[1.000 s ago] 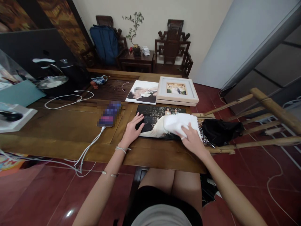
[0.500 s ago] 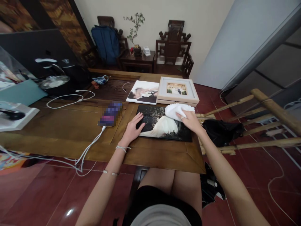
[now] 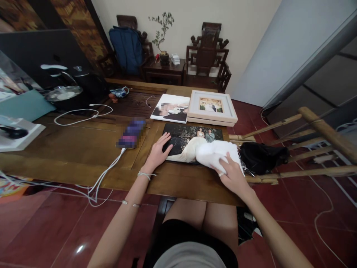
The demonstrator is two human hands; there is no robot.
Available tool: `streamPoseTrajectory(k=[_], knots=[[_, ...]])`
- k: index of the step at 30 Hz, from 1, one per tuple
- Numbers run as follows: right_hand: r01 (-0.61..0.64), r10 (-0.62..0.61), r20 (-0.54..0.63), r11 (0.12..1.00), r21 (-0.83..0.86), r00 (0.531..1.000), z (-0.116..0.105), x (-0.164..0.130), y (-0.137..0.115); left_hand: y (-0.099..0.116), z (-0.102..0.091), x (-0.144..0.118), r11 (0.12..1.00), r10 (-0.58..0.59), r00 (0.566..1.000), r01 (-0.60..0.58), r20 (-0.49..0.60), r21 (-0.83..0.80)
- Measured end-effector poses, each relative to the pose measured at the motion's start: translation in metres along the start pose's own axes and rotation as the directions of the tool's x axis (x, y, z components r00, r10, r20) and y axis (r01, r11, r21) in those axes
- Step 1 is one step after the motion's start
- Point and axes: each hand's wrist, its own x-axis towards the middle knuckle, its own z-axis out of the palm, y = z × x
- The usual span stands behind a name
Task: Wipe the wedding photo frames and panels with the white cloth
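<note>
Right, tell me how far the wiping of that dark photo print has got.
Done: cannot be judged; no dust or streaks show on the dark photo print. In hand: the right hand presses a white cloth on its near right corner, while the left hand pins its left edge. Left: the print's far half lies uncovered by the cloth.

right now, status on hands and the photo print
Left hand flat on dark photo print. Right hand pressing white cloth on its near right corner. Nothing blocking.

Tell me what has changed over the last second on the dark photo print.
The right hand swept the white cloth up to the print's far right corner, then back down to its near right edge. The left hand stayed flat on the dark photo print, which did not shift. The framed photo stayed put.
</note>
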Motion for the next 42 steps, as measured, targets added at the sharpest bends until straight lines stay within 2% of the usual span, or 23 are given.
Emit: streamPoseTrajectory(k=[3,6,13,16,19,24,28,31,34,39,42], knots=[[0.024,-0.029,0.107,0.999,0.043,0.994,-0.013,-0.012,-0.010,0.000,0.000,0.000,1.000,0.011,1.000,-0.011,-0.001,-0.001],[-0.018,0.009,0.138,0.998,0.063,0.990,-0.016,0.004,-0.002,0.000,-0.001,0.000,1.000,0.015,1.000,-0.015,0.001,-0.006],[-0.141,0.146,-0.015,0.975,0.172,0.989,0.002,0.094,0.056,0.000,-0.003,0.001,1.000,-0.007,1.000,0.007,0.019,-0.010],[-0.150,0.163,-0.076,0.978,0.145,0.984,0.010,0.111,0.067,0.000,-0.003,0.000,1.000,-0.009,1.000,0.010,0.019,-0.012],[-0.144,0.149,-0.103,0.988,0.060,0.983,0.017,0.100,0.060,0.000,-0.003,0.000,1.000,-0.009,1.000,0.009,0.013,-0.009],[-0.081,0.078,-0.083,0.996,-0.029,0.993,0.015,0.037,0.022,0.001,-0.001,0.000,1.000,-0.010,1.000,0.010,0.006,-0.010],[0.011,-0.011,0.000,1.000,0.009,1.000,0.001,-0.006,-0.004,0.001,-0.001,0.000,1.000,-0.006,1.000,0.006,0.000,-0.013],[0.007,-0.012,0.070,0.997,0.071,0.997,-0.007,-0.008,-0.006,0.001,-0.001,0.000,1.000,-0.002,1.000,0.002,0.004,-0.014],[-0.060,0.052,0.072,0.993,0.106,0.996,-0.007,0.016,0.010,0.001,-0.002,0.000,1.000,0.001,1.000,0.000,0.009,-0.016],[-0.161,0.166,-0.019,0.975,0.152,0.986,0.001,0.081,0.049,0.001,-0.004,0.000,1.000,-0.003,1.000,0.003,0.012,-0.018],[-0.176,0.187,-0.072,0.974,0.141,0.980,0.009,0.103,0.064,0.001,-0.003,0.000,1.000,-0.011,1.000,0.011,0.015,-0.017]])
